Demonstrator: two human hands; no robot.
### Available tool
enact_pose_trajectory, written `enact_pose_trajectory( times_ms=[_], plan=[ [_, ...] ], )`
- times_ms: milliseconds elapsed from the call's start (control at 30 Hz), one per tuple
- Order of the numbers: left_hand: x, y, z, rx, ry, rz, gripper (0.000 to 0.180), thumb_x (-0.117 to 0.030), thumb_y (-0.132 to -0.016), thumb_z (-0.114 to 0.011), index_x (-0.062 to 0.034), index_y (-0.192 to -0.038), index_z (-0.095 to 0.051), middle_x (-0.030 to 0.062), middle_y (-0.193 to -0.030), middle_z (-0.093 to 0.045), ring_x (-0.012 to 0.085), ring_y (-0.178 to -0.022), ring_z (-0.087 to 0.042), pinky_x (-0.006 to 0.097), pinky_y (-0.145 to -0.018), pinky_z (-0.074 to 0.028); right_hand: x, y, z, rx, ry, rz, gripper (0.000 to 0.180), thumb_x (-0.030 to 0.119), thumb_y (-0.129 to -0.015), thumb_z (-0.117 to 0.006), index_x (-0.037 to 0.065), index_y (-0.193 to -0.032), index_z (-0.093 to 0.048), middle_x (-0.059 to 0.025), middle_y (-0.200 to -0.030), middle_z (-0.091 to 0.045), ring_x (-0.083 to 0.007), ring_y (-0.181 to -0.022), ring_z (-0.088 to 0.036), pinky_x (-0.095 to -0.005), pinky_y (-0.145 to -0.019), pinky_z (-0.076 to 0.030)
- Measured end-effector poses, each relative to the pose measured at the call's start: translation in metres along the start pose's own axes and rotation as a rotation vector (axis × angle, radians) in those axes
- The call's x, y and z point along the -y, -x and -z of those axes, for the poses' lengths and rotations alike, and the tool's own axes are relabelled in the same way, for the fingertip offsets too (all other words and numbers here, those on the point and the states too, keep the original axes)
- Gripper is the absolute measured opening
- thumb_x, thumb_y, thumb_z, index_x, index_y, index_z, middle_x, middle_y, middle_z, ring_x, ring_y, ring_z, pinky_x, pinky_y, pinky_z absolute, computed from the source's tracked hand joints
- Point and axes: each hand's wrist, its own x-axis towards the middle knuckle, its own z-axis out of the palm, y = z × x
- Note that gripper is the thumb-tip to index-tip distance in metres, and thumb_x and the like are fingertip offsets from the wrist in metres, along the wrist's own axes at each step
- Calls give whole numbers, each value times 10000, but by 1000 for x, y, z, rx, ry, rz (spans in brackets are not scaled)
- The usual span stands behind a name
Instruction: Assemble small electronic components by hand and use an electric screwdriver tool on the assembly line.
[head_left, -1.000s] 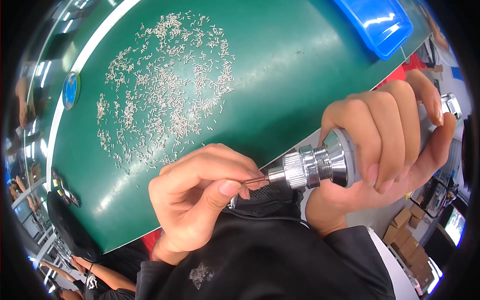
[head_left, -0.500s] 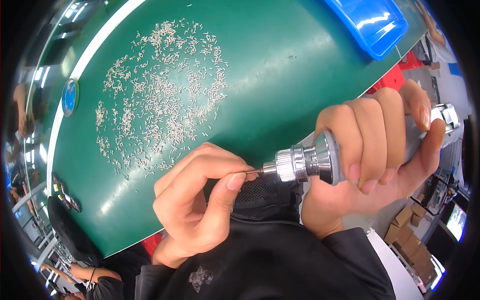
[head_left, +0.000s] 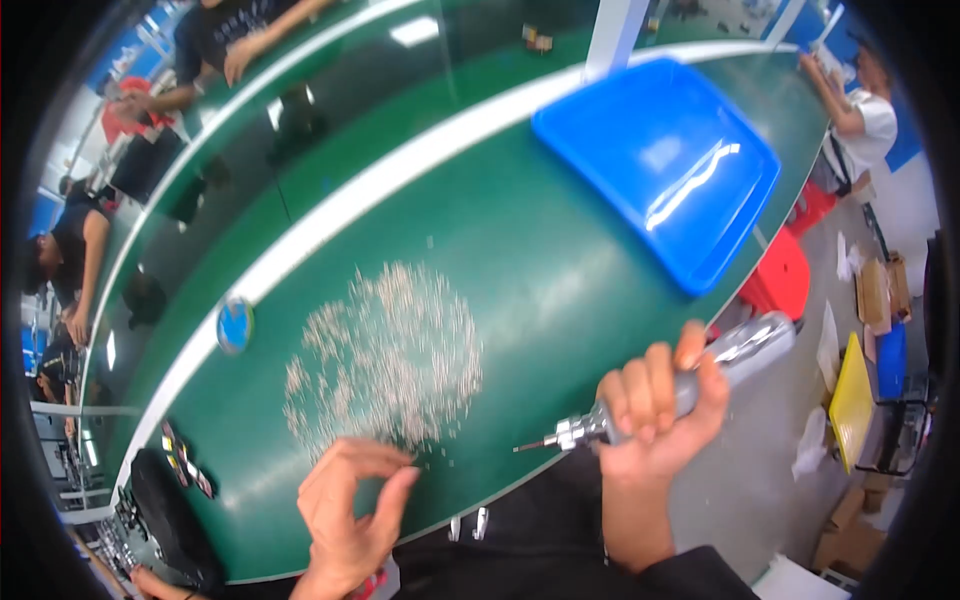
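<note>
My right hand (head_left: 655, 400) is wrapped round a grey electric screwdriver (head_left: 755, 345) with a silver collar. Its thin bit (head_left: 530, 446) points left and stands free in the air over the table's near edge. My left hand (head_left: 350, 500) is by the near side of a spread of small metal pins or screws (head_left: 400, 350), too blurred to tell which. Its thumb and forefinger tips come together in a pinch; whether a piece is between them cannot be made out.
The green table (head_left: 540, 230) carries a large blue plastic tray (head_left: 640, 150) at the far right. A small round blue-topped thing (head_left: 235, 325) lies left by the white strip. A black bag (head_left: 170, 520) sits at the left edge. Red stools (head_left: 780, 275) stand beyond the right edge; other people work around.
My left hand has left the screwdriver's bit and moved to the near side of the scattered pieces. The right hand still holds the screwdriver. The view has swung to show more of the far table.
</note>
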Motion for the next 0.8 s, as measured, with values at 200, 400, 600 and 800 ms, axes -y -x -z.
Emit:
enact_pose_trajectory(
  times_ms=[200, 400, 600, 800],
  plan=[
    [20, -76, 11, 183, -248, -229, 90, 25, -736, -728, -11, -762, -650, 123, -709, -646, 265, -652, -625, 349, -606, -482, 1, -2, 17, -218, -23, 24, 170, 246, -971, -449, 102, -883, -463, 9, -497, -340, -118, -404, -328, -292, -468, -347],
    [48, -237, -75, 214, -121, -217, 135, -13, -888, -538, 30, -930, -659, 185, -789, -676, 303, -721, -664, 376, -690, -511, 0, -9, 34, -122, -37, 14, 165, 248, -975, -448, 100, -902, -461, -10, -508, -362, -134, -424, -367, -316, -489, -365],
    [66, -375, -157, 70, -105, -221, 214, -35, -867, -547, 44, -1059, -597, 193, -863, -692, 334, -840, -681, 413, -819, -508, 2, -12, 35, -84, -30, -90, 203, 286, -971, -476, 95, -907, -447, -8, -513, -360, -129, -420, -373, -308, -479, -390],
    [68, -411, -205, 47, -615, -312, 388, -154, -861, -616, 4, -1199, -512, 233, -1121, -600, 378, -1093, -569, 443, -918, -485, 12, -9, 24, -152, -217, -151, 156, 212, -973, -525, 64, -935, -492, -28, -565, -388, -139, -469, -364, -295, -498, -383]
  ],
)
